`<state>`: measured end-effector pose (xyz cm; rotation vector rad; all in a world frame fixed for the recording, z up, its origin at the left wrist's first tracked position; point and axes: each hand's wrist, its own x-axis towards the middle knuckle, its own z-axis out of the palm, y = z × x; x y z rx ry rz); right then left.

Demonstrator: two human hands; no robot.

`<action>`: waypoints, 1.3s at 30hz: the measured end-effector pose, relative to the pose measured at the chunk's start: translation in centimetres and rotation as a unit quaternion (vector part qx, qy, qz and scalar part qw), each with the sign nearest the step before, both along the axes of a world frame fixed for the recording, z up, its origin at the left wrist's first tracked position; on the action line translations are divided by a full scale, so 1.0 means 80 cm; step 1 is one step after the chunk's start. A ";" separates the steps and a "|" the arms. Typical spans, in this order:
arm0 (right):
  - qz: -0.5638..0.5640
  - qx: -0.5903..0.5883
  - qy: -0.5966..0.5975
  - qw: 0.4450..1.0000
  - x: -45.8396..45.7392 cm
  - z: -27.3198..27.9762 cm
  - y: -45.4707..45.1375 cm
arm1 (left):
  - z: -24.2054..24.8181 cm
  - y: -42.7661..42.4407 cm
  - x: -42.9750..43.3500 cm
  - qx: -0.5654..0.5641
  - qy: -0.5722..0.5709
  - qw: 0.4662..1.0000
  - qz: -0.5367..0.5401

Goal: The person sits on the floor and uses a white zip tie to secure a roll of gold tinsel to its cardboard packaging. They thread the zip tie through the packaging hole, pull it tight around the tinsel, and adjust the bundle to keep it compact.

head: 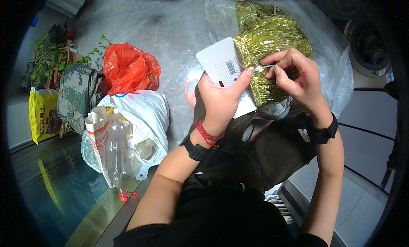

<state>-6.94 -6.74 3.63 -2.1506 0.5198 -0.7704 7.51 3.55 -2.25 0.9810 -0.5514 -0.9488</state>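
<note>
My left hand (220, 97) holds a white card (220, 60) that bears printing and a barcode, its thumb pressing near the card's right edge. Against that edge lies the braided band of a gold metallic tinsel fringe (274, 33), whose strands spread to the right. A thin white tie (263, 67) runs from the band at my left thumb to the fingertips of my right hand (295, 74), which pinch its far end. Below the fringe, part of a clear plastic item (276, 109) shows over my lap. Both wrists wear black straps.
A clear plastic bag (335, 71) surrounds the fringe. To the left are a red plastic bag (131, 68), a white bag (150, 109) with an empty plastic bottle (116, 148), a folded camouflage cloth (75, 93), a yellow bag (43, 114) and potted plants (51, 58).
</note>
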 end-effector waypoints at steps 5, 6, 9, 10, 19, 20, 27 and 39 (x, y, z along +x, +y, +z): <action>-0.021 -0.146 0.051 0.988 0.004 0.018 0.009 | -0.002 -0.002 0.000 -0.015 0.006 1.000 0.004; -0.020 -0.173 0.053 0.983 0.007 0.021 0.011 | -0.003 -0.003 -0.001 -0.016 0.001 1.000 0.007; -0.020 -0.240 0.034 0.970 0.017 0.026 0.014 | -0.006 -0.004 -0.003 -0.017 -0.012 1.000 0.013; -0.022 -0.239 0.035 0.970 0.020 0.027 0.015 | -0.007 -0.003 -0.003 -0.017 -0.014 1.000 0.013; 0.029 -0.262 0.083 0.961 0.040 0.038 0.003 | -0.009 -0.001 0.000 -0.014 -0.040 0.999 0.010; 0.038 -0.267 0.088 0.959 0.041 0.039 0.001 | -0.009 -0.001 0.000 -0.012 -0.042 0.999 0.009; 0.063 -0.272 0.104 0.955 0.045 0.041 -0.002 | -0.008 0.000 0.001 -0.024 -0.016 1.000 0.004; 0.063 -0.246 0.074 0.964 0.047 0.030 -0.007 | -0.007 0.001 0.002 -0.005 -0.026 1.000 -0.001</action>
